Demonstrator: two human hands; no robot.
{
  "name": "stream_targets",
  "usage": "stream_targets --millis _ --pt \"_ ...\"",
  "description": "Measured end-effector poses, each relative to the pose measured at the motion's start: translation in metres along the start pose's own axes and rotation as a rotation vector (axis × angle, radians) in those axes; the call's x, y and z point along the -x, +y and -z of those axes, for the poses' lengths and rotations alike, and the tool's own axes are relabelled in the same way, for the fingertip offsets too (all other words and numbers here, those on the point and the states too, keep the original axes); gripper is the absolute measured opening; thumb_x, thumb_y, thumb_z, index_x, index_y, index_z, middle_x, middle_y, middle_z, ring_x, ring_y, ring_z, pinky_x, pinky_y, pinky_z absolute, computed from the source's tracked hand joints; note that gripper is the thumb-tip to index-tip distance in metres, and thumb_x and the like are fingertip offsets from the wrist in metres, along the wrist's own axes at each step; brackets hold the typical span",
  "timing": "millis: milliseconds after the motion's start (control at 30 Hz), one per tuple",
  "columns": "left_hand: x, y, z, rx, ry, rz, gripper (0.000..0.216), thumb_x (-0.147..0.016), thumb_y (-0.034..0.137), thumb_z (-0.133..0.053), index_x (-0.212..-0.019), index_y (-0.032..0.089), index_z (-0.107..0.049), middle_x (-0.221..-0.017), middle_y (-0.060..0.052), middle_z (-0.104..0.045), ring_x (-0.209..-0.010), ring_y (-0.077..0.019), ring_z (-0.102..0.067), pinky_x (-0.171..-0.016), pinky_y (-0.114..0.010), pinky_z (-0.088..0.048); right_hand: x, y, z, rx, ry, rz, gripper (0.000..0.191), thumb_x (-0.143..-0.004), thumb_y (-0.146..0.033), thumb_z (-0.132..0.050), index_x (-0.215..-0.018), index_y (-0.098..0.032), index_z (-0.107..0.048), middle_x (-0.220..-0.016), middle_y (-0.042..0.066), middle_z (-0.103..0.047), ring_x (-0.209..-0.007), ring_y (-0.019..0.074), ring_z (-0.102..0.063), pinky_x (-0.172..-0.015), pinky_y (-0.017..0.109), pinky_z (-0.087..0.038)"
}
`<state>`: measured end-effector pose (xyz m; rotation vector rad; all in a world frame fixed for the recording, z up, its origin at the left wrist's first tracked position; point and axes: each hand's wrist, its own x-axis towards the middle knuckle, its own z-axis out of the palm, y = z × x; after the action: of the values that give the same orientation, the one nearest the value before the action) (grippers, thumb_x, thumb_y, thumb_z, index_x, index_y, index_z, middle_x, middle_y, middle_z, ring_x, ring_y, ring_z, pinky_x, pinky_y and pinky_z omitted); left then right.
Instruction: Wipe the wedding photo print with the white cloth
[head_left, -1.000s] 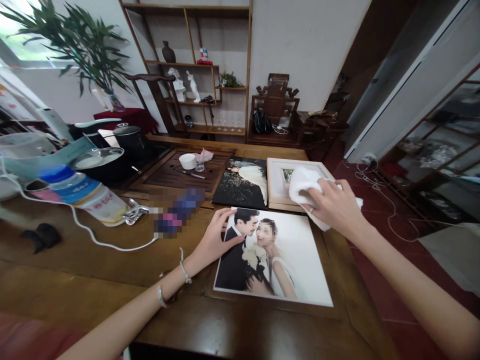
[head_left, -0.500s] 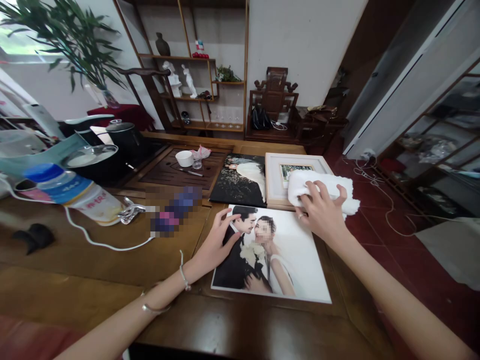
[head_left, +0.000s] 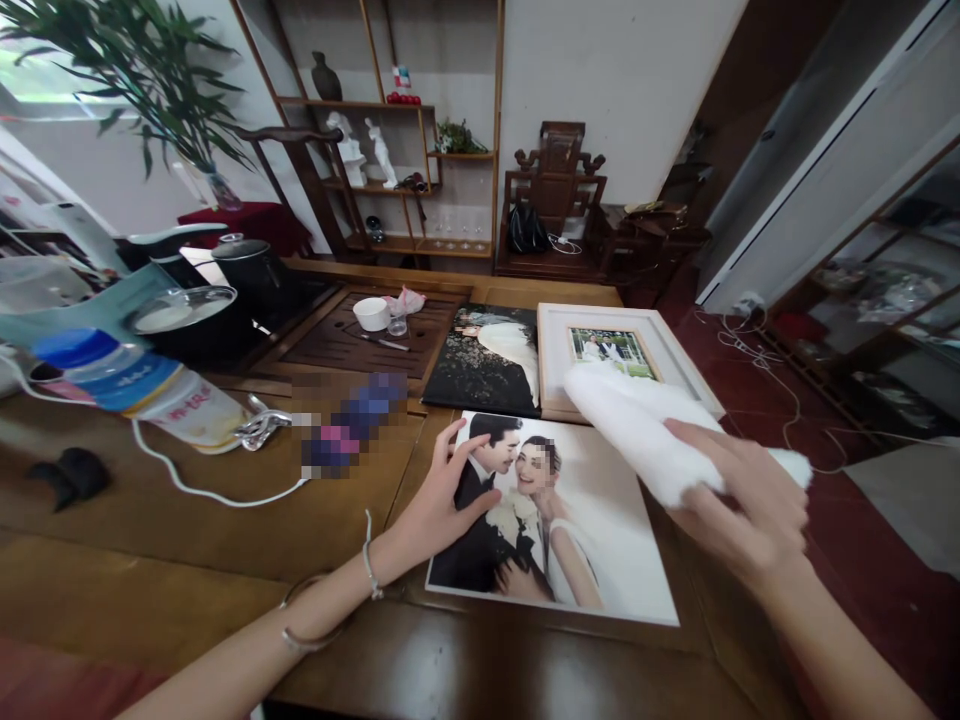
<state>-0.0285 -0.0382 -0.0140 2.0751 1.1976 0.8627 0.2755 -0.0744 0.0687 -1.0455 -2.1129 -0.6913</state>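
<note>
Resting the left hand (head_left: pixel 442 505), relaxed with fingers and thumb spread, on the left part of a large photo print (head_left: pixel 559 525), lying flat on the tabletop (head_left: pixel 187 540) near the front edge. Grasping a white cloth (head_left: pixel 637 425) in the right hand (head_left: pixel 757 510), just beside the print's right edge; blurring too much for telling whether touching anything beneath. Best steadying the print with light, flat fingertips, probably avoiding sliding and smudges. Best gathering the loose cloth end into the palm, presenting a thick, even fold and easing off near the corners. Handling, by the look of it, something fluffy and pliant against something smooth, thin and sharp-cornered. Facing, just beyond, a dark picture (head_left: pixel 484 365) and a pale, box-like wooden frame (head_left: pixel 615 350), side by side. Meeting, further left, a slotted dark tray (head_left: pixel 322 345) bearing a round white bowl (head_left: pixel 371 314), then a blue-capped container (head_left: pixel 150 385) and a glass-lidded pot (head_left: pixel 199 325).
</note>
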Motion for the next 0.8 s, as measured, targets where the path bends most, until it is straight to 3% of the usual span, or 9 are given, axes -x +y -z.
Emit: stream_targets --millis 100,200,300,400,500,600,800 --pt "0.000 -0.001 -0.002 -0.011 0.011 -0.005 0.054 -0.084 0.024 -0.059 -0.132 0.030 -0.035 -0.147 -0.008 -0.013 -0.138 -0.0288 -0.016 -0.112 -0.047 -0.020 0.016 -0.026 0.005 -0.141 -0.079 -0.042 0.019 -0.080 -0.013 -0.052 -0.094 -0.026 -0.059 -0.112 0.008 -0.061 -0.093 0.0239 -0.060 -0.069 0.035 -0.048" --pt "-0.001 -0.003 -0.003 -0.034 0.028 -0.028 0.051 -0.086 0.024 -0.058 -0.131 0.030 -0.035 -0.149 -0.007 -0.011 -0.139 -0.0288 -0.012 -0.112 -0.048 -0.018 0.029 -0.044 -0.008 -0.165 -0.270 0.091 0.014 -0.081 -0.011 -0.052 -0.078 -0.023 -0.058 -0.115 0.010 -0.060 -0.096 0.0249 -0.059 -0.071 0.036 -0.048" --pt "-0.001 -0.003 -0.003 -0.043 0.016 -0.039 0.050 -0.087 0.025 -0.055 -0.132 0.030 -0.034 -0.151 -0.006 -0.007 -0.140 -0.0278 -0.011 -0.113 -0.048 -0.018 0.032 -0.050 -0.024 -0.154 -0.350 0.129 0.016 -0.074 -0.005 -0.053 -0.069 -0.019 -0.058 -0.113 0.015 -0.060 -0.101 0.0315 -0.056 -0.073 0.044 -0.046" --pt "-0.002 -0.001 -0.001 -0.042 -0.015 -0.065 0.050 -0.088 0.024 -0.054 -0.133 0.029 -0.034 -0.151 -0.006 -0.010 -0.140 -0.0263 -0.012 -0.113 -0.046 -0.017 0.026 -0.051 -0.031 -0.201 -0.459 0.054 0.015 -0.062 -0.003 -0.056 -0.067 -0.017 -0.059 -0.125 0.018 -0.052 -0.121 0.0392 -0.040 -0.089 0.058 -0.037" --pt "-0.002 -0.001 0.000 -0.054 -0.023 -0.086 0.050 -0.088 0.025 -0.054 -0.133 0.031 -0.033 -0.151 -0.006 -0.014 -0.139 -0.0270 -0.013 -0.113 -0.049 -0.017 0.020 -0.050 -0.036 -0.229 -0.585 -0.006 0.015 -0.056 -0.005 -0.059 -0.065 -0.016 -0.060 -0.142 0.015 -0.034 -0.132 0.0396 -0.023 -0.102 0.060 -0.023" --pt "-0.002 -0.002 0.000 -0.070 -0.026 -0.097 0.051 -0.088 0.025 -0.054 -0.134 0.031 -0.033 -0.150 -0.006 -0.015 -0.139 -0.0273 -0.013 -0.112 -0.050 -0.017 0.021 -0.050 -0.042 -0.228 -0.582 -0.033 0.010 -0.059 -0.009 -0.061 -0.065 -0.017 -0.061 -0.144 0.012 -0.032 -0.134 0.0367 -0.021 -0.106 0.058 -0.018" --pt "-0.002 -0.003 -0.001 -0.075 -0.027 -0.092 0.048 -0.087 0.026 -0.055 -0.131 0.030 -0.037 -0.149 -0.007 -0.018 -0.139 -0.0276 -0.014 -0.111 -0.050 -0.020 0.027 -0.049 -0.049 -0.197 -0.488 -0.073 0.004 -0.070 -0.016 -0.061 -0.067 -0.017 -0.060 -0.145 0.013 -0.030 -0.132 0.0327 -0.028 -0.105 0.054 -0.025"
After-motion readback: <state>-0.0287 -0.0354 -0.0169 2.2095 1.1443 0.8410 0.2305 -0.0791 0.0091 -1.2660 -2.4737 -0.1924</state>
